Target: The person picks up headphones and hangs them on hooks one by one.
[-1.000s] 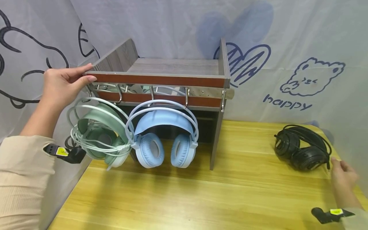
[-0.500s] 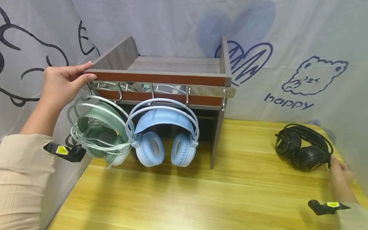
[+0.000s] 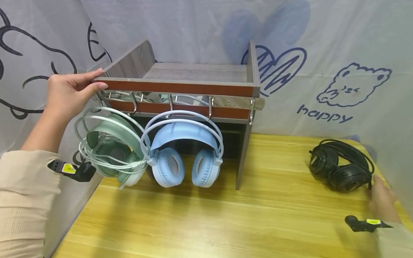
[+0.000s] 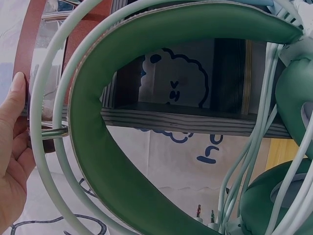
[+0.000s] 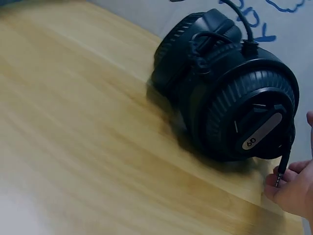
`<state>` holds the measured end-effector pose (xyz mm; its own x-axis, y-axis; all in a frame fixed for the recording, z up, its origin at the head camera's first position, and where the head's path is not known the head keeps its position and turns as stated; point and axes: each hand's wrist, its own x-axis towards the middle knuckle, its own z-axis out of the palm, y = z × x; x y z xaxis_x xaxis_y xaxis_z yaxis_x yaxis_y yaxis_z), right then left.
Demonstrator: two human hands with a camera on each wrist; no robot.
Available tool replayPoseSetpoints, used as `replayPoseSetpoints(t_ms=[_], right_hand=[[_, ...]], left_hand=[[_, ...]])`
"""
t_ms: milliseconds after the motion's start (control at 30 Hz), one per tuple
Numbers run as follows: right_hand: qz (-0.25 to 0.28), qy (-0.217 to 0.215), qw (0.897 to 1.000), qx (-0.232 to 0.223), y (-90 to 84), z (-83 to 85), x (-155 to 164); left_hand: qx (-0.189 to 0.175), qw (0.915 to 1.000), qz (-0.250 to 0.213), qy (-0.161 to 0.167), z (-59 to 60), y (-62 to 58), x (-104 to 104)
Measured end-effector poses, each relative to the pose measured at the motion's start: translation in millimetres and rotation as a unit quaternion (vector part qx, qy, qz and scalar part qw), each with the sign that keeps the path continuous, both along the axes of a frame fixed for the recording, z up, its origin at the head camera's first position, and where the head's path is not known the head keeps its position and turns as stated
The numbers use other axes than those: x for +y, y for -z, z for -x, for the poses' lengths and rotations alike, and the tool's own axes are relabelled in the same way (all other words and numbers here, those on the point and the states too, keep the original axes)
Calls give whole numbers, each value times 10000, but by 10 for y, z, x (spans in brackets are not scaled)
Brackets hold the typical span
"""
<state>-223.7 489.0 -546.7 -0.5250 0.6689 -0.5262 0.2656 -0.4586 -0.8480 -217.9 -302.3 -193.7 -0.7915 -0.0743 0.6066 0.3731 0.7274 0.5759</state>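
At its front left corner, a grey wooden shelf (image 3: 174,86) with red-brown strips is gripped between the thumb and fingers of my left hand (image 3: 69,94). Green headphones (image 3: 113,129), with pale cable looped about them, hang from a hook close below this hand; their padded headband (image 4: 90,117) fills much of the left wrist view. Blue headphones (image 3: 185,134) hang beside them. My right hand (image 3: 382,197) is at the right side of black headphones (image 3: 346,175) lying on the table. In the right wrist view its loosely bent fingers are right at the dangling audio plug (image 5: 282,169).
Several metal hooks (image 3: 210,107) line the shelf front, the rightmost hook (image 3: 251,111) bare. The yellow wood-grain table (image 3: 200,222) spreads in front and to the right. A pale cloth backdrop (image 3: 284,28) with drawings closes off the back and sides.
My right hand has shifted slightly left, in against the side of the black headphones. The left hand keeps its grip on the shelf corner.
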Motion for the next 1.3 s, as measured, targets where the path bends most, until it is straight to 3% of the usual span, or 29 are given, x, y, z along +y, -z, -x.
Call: replayPoseSetpoints(t_ms=[200,433,667,800,900,1133,1300], right_hand=[[368,-152,9991,-139,-317,-74,-216],[616,-80,9980,-62,-190,23,-146],[812,-398,9951,-400,-503,-78,-426],[1023,-391,9935,-320,-596,-133,-514],[1130,-386,9926,-209,-612,-155,-528],[1009,-415,9927,-519,-553,-172,-511],[1031,-443,9915,-660,-634,-218,-546]], left_hand=[[95,9999,-70,88,3,-14,7],[-35,10000,11,-18,4,-31,-8],[-151,9999,-8,-44,-9,-23,-5],[-122,9999,-6,-3,-9,-15,-2],[-121,9999,20,-5,-10,-12,-3],[-106,9999,25,0,-12,-13,-4],[-108,9999,-24,59,-11,-11,1]])
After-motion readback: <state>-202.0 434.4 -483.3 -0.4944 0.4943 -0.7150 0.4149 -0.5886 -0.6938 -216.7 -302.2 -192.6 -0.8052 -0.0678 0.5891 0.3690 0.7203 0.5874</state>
